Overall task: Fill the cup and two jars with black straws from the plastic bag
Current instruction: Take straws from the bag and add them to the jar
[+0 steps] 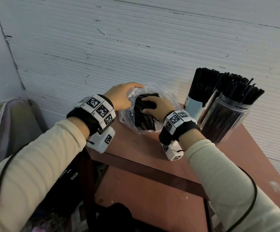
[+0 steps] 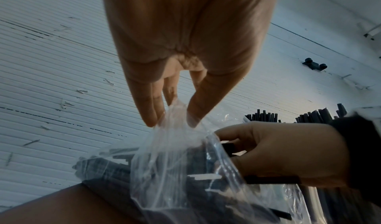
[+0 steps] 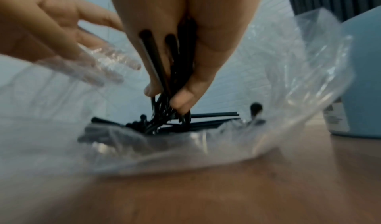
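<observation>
A clear plastic bag of black straws lies on the brown table. My left hand pinches the bag's upper rim between thumb and fingers, as the left wrist view shows. My right hand reaches inside the bag and grips a small bunch of straws between fingers and thumb. A light blue cup and two clear jars stand at the right, each packed with upright black straws.
A ribbed white wall runs close behind the table. The table's front edge lies under my wrists, with a lower shelf beneath. Dark bags and clutter sit on the floor at the left.
</observation>
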Demonstrator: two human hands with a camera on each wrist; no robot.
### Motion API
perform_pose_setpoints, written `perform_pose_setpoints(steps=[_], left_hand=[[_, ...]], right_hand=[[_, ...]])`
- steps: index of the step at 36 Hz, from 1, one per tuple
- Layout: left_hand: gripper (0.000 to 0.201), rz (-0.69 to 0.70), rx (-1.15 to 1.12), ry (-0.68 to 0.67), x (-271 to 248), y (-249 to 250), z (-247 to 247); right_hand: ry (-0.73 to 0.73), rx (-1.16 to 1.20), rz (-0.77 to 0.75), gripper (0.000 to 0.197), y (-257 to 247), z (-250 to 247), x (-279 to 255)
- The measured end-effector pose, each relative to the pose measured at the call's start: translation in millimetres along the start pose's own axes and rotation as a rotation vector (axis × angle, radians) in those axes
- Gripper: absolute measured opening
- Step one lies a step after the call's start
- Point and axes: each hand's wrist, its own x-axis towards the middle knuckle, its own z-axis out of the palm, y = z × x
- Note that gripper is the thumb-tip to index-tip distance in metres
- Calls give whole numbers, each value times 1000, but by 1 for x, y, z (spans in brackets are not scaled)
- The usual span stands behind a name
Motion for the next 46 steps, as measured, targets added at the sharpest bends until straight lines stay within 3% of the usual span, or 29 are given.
perform_pose_setpoints(steps=[6,17,21,24,27,35,41,46], left_hand=[[82,17,-28,2,3,-2,2],[77,39,-54,1,-7,13,9],[71,58,34,149,-12,16,17],[68,242,112,230,-19,35,26],[68,365,173,138,-17,55,42],[104,383,382,-205,18,82,81],[104,460,464,-348,27,94,88],[86,474,469,-373,29,96,93]], right_hand=[[30,0,-12,22,7,-16,-13],[57,93,13,21,22,-43,-48],[51,88,22,22,34,-57,-65],[48,111,23,22,40,-66,-79],[34,89,16,23,46,-75,-92],[-17,132,19,22,53,-98,-120],[-44,225,89,20,61,-109,-136],[-83,306,128,20,66,-114,-146]])
